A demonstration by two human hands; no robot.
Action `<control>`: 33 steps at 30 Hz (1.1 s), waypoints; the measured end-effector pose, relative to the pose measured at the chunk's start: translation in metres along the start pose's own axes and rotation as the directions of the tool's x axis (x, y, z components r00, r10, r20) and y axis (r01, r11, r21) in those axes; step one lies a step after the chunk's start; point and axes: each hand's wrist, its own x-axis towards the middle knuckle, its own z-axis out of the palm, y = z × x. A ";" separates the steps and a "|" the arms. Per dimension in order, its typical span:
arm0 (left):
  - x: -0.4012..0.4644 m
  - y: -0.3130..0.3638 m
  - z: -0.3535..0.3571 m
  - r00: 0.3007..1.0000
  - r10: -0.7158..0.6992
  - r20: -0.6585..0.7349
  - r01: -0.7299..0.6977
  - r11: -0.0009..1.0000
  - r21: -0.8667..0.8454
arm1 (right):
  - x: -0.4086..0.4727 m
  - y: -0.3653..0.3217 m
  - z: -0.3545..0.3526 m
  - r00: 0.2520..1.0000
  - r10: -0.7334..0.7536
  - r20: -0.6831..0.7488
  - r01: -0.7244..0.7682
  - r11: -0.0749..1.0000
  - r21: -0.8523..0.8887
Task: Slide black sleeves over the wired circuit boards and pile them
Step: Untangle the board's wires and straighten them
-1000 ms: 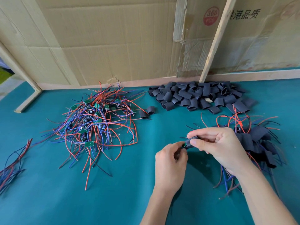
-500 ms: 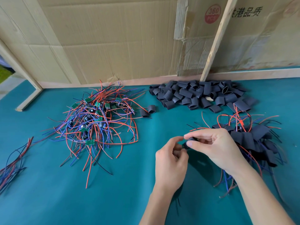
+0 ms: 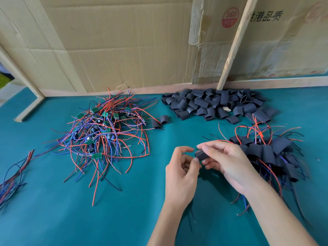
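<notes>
My right hand (image 3: 230, 164) pinches a black sleeve (image 3: 201, 155) between thumb and fingers, just above the teal table. My left hand (image 3: 182, 169) meets it at the sleeve's left end with curled fingers, the thumb touching the sleeve. Thin dark wires (image 3: 191, 220) trail down under my left wrist; the board itself is hidden. A tangle of unsleeved green boards with red, blue and black wires (image 3: 106, 128) lies to the left. Empty black sleeves (image 3: 218, 105) are heaped at the back. Sleeved boards (image 3: 276, 155) are piled at the right, behind my right hand.
Two loose sleeves (image 3: 159, 121) lie beside the board tangle. A small bundle of loose wires (image 3: 12, 176) sits at the left edge. Cardboard sheets (image 3: 124, 41) wall off the back, with a slanted wooden strut (image 3: 234, 43) and a wooden frame (image 3: 28, 112) at the left.
My left index finger has lifted and opened away from the sleeve, while the thumb stays at its end. Both hands have stayed in about the same place.
</notes>
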 end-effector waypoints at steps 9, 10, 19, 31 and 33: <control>0.001 -0.003 0.000 1.000 -0.020 -0.004 0.020 0.999 0.028 | 0.002 0.006 0.005 0.996 0.046 -0.070 -0.043 0.998 0.040; 0.001 -0.003 0.001 1.000 -0.009 -0.011 0.010 0.999 0.042 | 0.002 0.006 0.004 0.997 0.040 -0.067 -0.038 0.999 0.033; 0.001 -0.003 0.001 1.000 0.003 -0.008 -0.003 0.999 0.032 | -0.004 -0.007 0.005 0.998 -0.036 -0.051 0.027 0.984 -0.176; 0.005 -0.010 0.004 0.997 -0.069 -0.031 0.068 0.996 -0.052 | -0.019 -0.116 -0.098 0.864 -0.349 -0.363 -0.348 0.107 -0.931; 0.006 -0.010 0.006 0.997 -0.071 -0.033 0.069 0.996 -0.056 | -0.004 -0.125 -0.076 0.875 -0.405 -0.266 -0.211 0.175 -0.962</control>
